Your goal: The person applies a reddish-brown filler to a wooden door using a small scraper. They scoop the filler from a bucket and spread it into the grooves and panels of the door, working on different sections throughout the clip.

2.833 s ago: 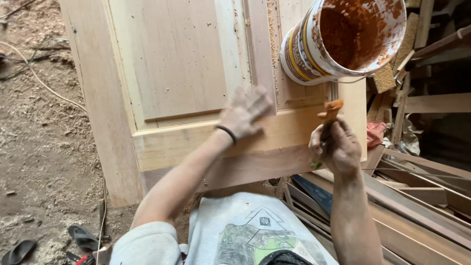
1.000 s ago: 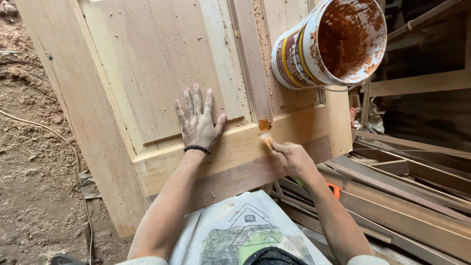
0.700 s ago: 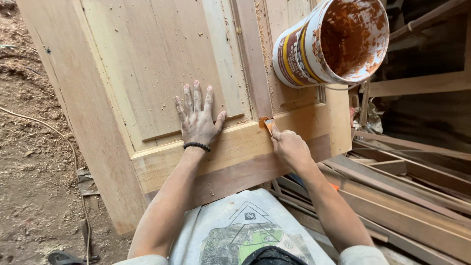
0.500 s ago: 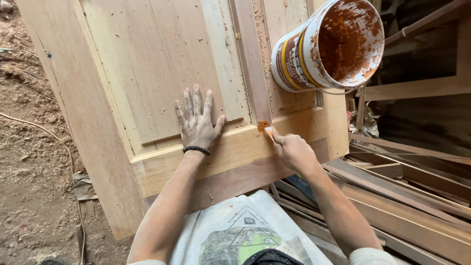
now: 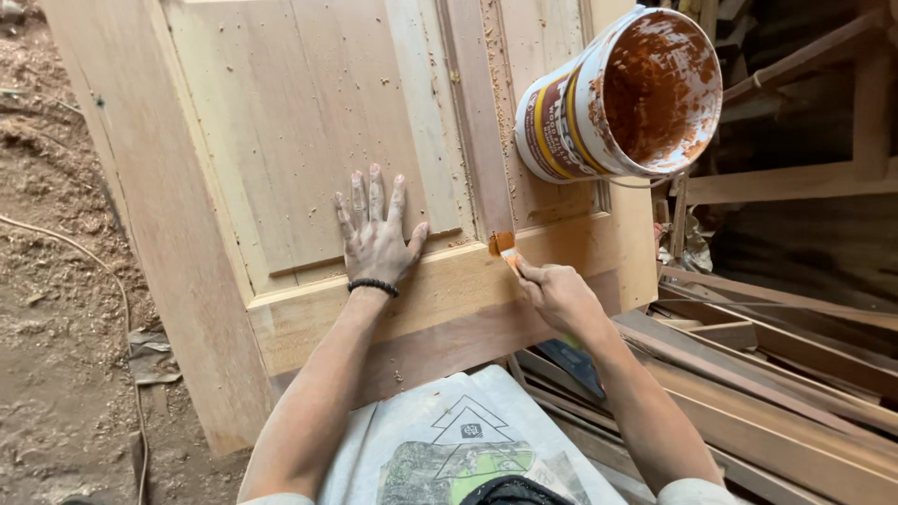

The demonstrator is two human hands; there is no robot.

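A pale wooden panel door (image 5: 281, 122) lies flat in front of me. My left hand (image 5: 376, 232) rests on it palm down with fingers spread, at the lower edge of the raised panel; a black band circles the wrist. My right hand (image 5: 559, 295) pinches a small scraper (image 5: 503, 247) loaded with orange-brown filler. Its blade touches the joint where the upright middle rail meets the bottom rail. A white bucket (image 5: 621, 98) smeared inside with the same brown paste stands on the door just beyond my right hand.
Stacked wooden frames and planks (image 5: 776, 346) lie to the right. Dirt floor with sawdust and a thin cord (image 5: 84, 252) runs along the left. A printed sack (image 5: 458, 440) lies at the door's near end, by my lap.
My right hand came from the door's right end to the middle rail joint with the scraper. My left hand slid left and flattened on the panel. Over the last second both hands barely move.
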